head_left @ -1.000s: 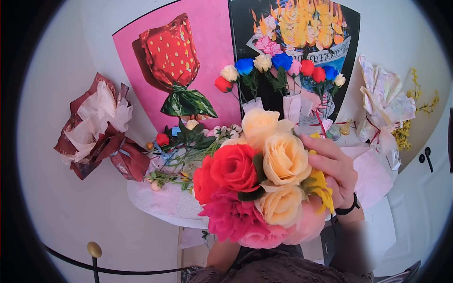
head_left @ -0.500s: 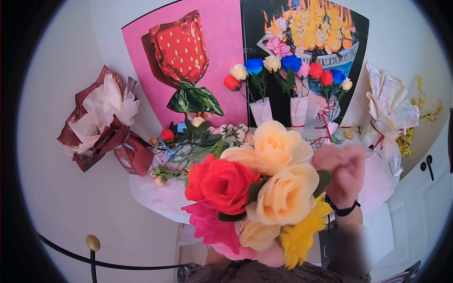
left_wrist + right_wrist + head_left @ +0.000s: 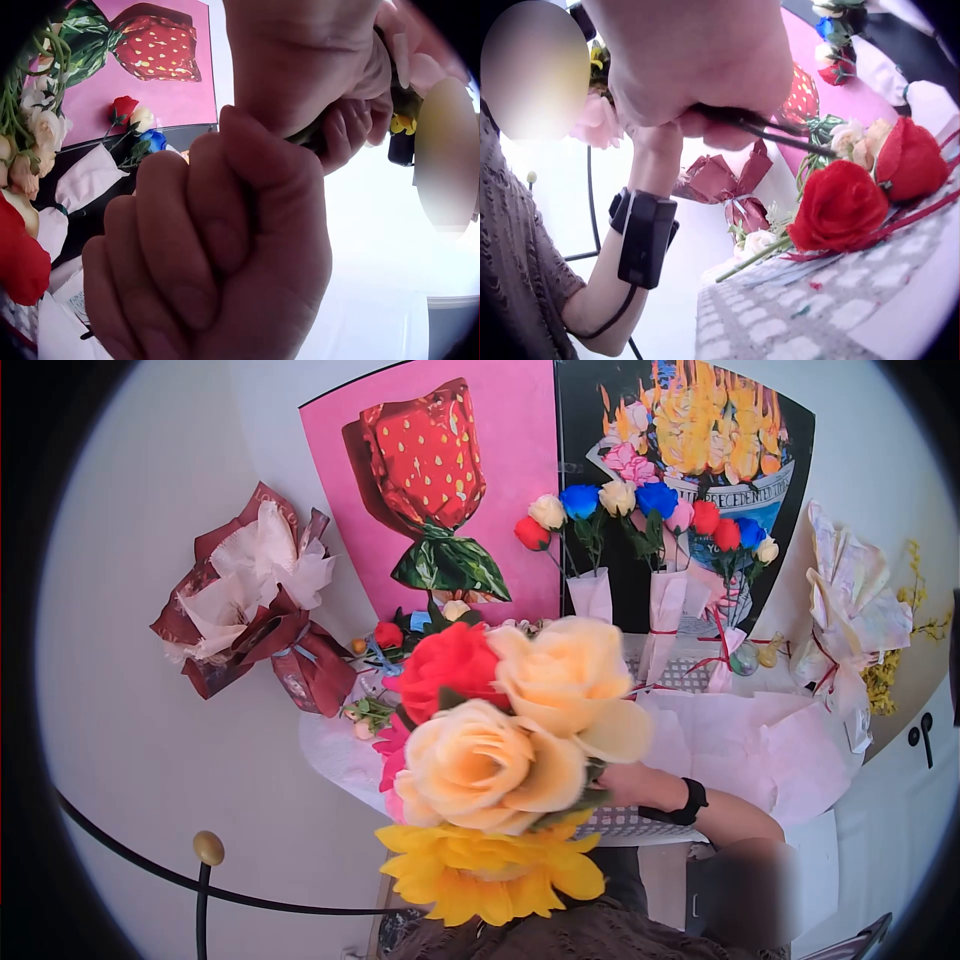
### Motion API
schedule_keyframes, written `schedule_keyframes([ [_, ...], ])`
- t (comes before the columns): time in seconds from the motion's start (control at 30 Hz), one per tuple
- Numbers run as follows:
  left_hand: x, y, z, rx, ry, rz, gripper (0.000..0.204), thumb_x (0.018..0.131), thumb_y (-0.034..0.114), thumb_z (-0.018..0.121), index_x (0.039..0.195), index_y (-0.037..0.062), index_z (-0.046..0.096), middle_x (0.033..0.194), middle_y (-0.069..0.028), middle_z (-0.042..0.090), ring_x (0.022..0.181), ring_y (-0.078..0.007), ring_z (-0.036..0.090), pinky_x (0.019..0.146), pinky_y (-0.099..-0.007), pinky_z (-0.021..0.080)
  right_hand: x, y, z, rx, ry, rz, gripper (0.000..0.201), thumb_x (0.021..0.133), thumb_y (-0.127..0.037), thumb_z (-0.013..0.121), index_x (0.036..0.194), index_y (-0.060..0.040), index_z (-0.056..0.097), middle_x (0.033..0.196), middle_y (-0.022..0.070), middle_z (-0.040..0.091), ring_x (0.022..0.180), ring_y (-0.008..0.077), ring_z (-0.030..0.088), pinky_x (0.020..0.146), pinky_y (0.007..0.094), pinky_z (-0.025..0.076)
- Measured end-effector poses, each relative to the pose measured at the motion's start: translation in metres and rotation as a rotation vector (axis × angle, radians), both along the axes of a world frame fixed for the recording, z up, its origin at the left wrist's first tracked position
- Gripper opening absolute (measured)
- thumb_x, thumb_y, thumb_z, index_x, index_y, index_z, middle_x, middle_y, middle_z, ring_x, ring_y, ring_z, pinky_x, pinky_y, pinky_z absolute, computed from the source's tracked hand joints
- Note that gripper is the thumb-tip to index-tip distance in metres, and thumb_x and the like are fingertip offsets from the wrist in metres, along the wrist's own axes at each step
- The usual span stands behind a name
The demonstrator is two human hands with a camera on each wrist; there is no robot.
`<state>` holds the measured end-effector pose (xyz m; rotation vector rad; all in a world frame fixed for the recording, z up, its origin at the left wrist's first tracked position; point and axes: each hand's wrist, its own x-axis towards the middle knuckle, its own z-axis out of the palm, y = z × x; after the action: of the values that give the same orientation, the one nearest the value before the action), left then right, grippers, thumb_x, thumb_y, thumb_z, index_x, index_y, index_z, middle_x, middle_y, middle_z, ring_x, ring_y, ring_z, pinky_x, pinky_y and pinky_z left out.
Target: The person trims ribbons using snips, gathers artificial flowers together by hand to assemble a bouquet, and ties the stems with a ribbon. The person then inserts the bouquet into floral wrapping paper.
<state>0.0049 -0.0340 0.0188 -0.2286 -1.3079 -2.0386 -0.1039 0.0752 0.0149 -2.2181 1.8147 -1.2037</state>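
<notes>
A bouquet of cream roses (image 3: 470, 760), red and pink blooms and a yellow flower (image 3: 490, 870) fills the middle of the head view, hiding most of both hands. Below the blooms, my left hand (image 3: 217, 247) has its fingers curled tightly around the stems. My right hand (image 3: 697, 67) grips the same bundle right against the left one, and dark stems (image 3: 787, 140) stick out beyond it. In the head view only part of the right hand (image 3: 625, 785) shows, behind the flowers. Red roses (image 3: 840, 206) lie on the table below the right hand.
Paper-wrapped roses (image 3: 665, 605) stand along the back of the table. Pink wrapping paper (image 3: 760, 745) covers its right side. A dark red wrapped bouquet (image 3: 290, 650) hangs at left, a pale one (image 3: 840, 610) at right. Two posters (image 3: 345, 420) stand behind.
The bouquet has turned and tilted, bringing the yellow flower to the front. My right hand has come from beside the blooms down behind them to the stems.
</notes>
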Motion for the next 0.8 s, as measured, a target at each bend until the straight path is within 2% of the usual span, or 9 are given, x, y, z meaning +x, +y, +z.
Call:
schedule_keyframes([
  [0.03, 0.001, 0.000, 0.000, 0.010, -0.001, -0.002, 0.024, 0.082, 0.006, 0.061, 0.102, 0.0059, 0.049, 0.082, -0.0086, 0.054, 0.064, -0.0172, 0.051, 0.060, -0.0293, 0.043, 0.011, -0.001, 0.008, -0.048, -0.356, 0.065, 0.008, 0.076, -0.012, 0.064, 0.078, -0.0046, 0.061, 0.064, 0.0162, 0.058, 0.059, 0.0352, 0.059, 0.054, 0.0389, 0.047],
  [0.07, 0.001, 0.000, 0.000, 0.021, -0.002, -0.005, 0.023, 0.082, 0.006, 0.061, 0.102, 0.0060, 0.049, 0.081, -0.0085, 0.054, 0.063, -0.0171, 0.051, 0.059, -0.0292, 0.043, 0.010, -0.004, 0.000, -0.047, -0.359, 0.068, 0.008, 0.076, -0.012, 0.064, 0.078, -0.0046, 0.061, 0.064, 0.0162, 0.058, 0.059, 0.0352, 0.059, 0.054, 0.0389, 0.047],
  [0.13, 0.001, 0.000, 0.000, 0.040, -0.001, -0.009, 0.023, 0.082, 0.006, 0.061, 0.102, 0.0060, 0.049, 0.080, -0.0084, 0.054, 0.063, -0.0170, 0.051, 0.059, -0.0291, 0.043, 0.009, -0.012, -0.015, -0.093, -0.002, -0.109, 0.010, 0.076, -0.010, 0.063, 0.077, -0.0013, 0.059, 0.063, 0.0179, 0.057, 0.059, 0.0361, 0.058, 0.054, 0.0402, 0.047],
  [0.33, 0.005, 0.002, 0.003, 0.094, -0.010, -0.029, 0.021, 0.083, 0.005, 0.060, 0.101, 0.0061, 0.048, 0.078, -0.0082, 0.054, 0.061, -0.0165, 0.051, 0.057, -0.0286, 0.043, 0.014, -0.018, -0.011, -0.146, -0.115, -0.177, 0.014, 0.075, -0.013, 0.064, 0.077, -0.0005, 0.058, 0.064, 0.0190, 0.057, 0.059, 0.0374, 0.058, 0.054, 0.0414, 0.047],
  [0.37, 0.000, 0.015, 0.012, 0.031, 0.030, 0.143, 0.014, 0.091, 0.006, 0.053, 0.092, 0.0097, 0.039, 0.066, -0.0012, 0.041, 0.049, -0.0085, 0.036, 0.046, -0.0240, 0.031, 0.014, -0.021, -0.016, -0.140, -0.085, -0.193, 0.014, 0.075, -0.013, 0.064, 0.076, -0.0008, 0.058, 0.065, 0.0187, 0.057, 0.059, 0.0374, 0.058, 0.054, 0.0418, 0.047],
  [0.47, 0.000, 0.011, 0.017, 0.344, -0.073, 0.117, 0.014, 0.095, 0.008, 0.048, 0.086, 0.0096, 0.038, 0.060, 0.0027, 0.036, 0.047, -0.0061, 0.032, 0.045, -0.0235, 0.027, 0.021, -0.024, -0.014, -0.126, -0.221, -0.153, 0.016, 0.076, -0.016, 0.063, 0.075, -0.0011, 0.058, 0.065, 0.0182, 0.058, 0.059, 0.0374, 0.058, 0.054, 0.0429, 0.047],
  [0.53, 0.000, 0.014, 0.026, 0.158, -0.142, 0.338, 0.020, 0.097, 0.011, 0.046, 0.078, 0.0099, 0.037, 0.054, 0.0055, 0.027, 0.042, -0.0046, 0.023, 0.040, -0.0234, 0.020, 0.020, -0.023, -0.002, 0.024, -0.088, -0.162, 0.017, 0.077, -0.017, 0.064, 0.073, -0.0013, 0.058, 0.065, 0.0179, 0.058, 0.061, 0.0375, 0.059, 0.054, 0.0433, 0.047],
  [0.67, 0.005, 0.008, 0.040, 0.209, -0.072, 0.360, 0.016, 0.097, 0.012, 0.046, 0.081, 0.0092, 0.042, 0.053, 0.0055, 0.026, 0.040, -0.0047, 0.021, 0.038, -0.0242, 0.017, 0.020, -0.017, 0.034, 0.318, -0.004, -0.096, 0.036, 0.080, -0.026, 0.067, 0.101, -0.0002, 0.054, 0.077, 0.0186, 0.061, 0.075, 0.0362, 0.062, 0.068, 0.0410, 0.051],
  [0.8, 0.020, -0.010, 0.053, 0.252, -0.039, 0.532, 0.011, 0.097, 0.015, 0.048, 0.087, 0.0106, 0.045, 0.052, 0.0056, 0.024, 0.040, -0.0047, 0.019, 0.038, -0.0245, 0.015, 0.019, -0.007, 0.053, 0.158, 0.079, -0.054, 0.039, 0.083, -0.030, 0.066, 0.105, -0.0004, 0.054, 0.088, 0.0186, 0.062, 0.083, 0.0343, 0.063, 0.073, 0.0401, 0.051],
])
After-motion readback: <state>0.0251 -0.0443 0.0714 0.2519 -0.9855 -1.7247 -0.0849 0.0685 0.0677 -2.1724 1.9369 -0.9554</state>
